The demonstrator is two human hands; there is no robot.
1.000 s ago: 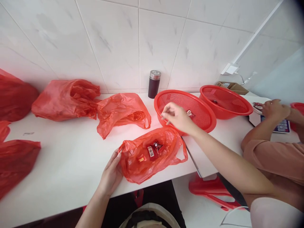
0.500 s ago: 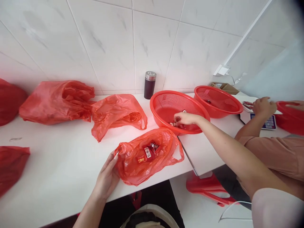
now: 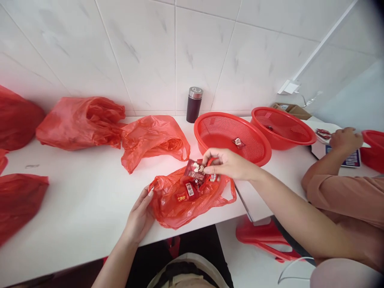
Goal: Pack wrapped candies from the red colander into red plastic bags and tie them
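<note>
My left hand (image 3: 140, 216) rests on the white counter (image 3: 87, 200) and grips the left edge of an open red plastic bag (image 3: 186, 200). Small red wrapped packets (image 3: 187, 192) lie inside that bag. My right hand (image 3: 226, 163) hovers over the bag's mouth, fingers pinched on a red and white packet (image 3: 195, 170). Just behind it stands a red mesh basket (image 3: 210, 130) with one packet (image 3: 238, 142) in it.
More red bags (image 3: 153, 140) (image 3: 79, 122) lie along the wall, others at the left edge. A dark flask (image 3: 194, 105) stands by the tiles. A second red basket (image 3: 283, 128) is at the right. Another person's hand (image 3: 345, 138) rests on a scale (image 3: 349, 160).
My right hand left the red mesh basket and came back over the open bag, now pinching a packet. My left hand stayed on the bag's edge.
</note>
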